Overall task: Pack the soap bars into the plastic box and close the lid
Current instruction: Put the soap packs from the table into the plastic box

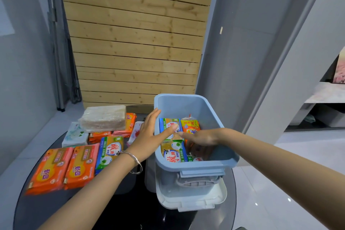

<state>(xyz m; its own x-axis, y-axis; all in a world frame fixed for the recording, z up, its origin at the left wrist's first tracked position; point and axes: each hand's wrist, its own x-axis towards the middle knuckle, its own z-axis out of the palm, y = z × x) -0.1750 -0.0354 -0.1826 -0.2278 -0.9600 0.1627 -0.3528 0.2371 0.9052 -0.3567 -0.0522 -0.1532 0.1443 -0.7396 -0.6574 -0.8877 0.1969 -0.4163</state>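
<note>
Dark table (130, 209): two orange soap bars (50, 170), open left hand (149, 136) steadying plastic box (196, 162), right hand (199, 137) unclear.

One view only, head-mounted, wide-angle, looking forward and down from above the near edge of a dark round table (128, 209). Straight lines bowing toward the frame borders. Both forearms reaching in from six o'clock, left hand (149, 136) and right hand (199, 137) meeting close to frame centre, near the lens. Blue plastic box (188, 164) just right of centre, seen from over its open top, interior visible. Soap bars (80, 166) spread toward nine o'clock. Plank wall (138, 33) filling twelve o'clock, farther back. No second view to compare against.
</note>
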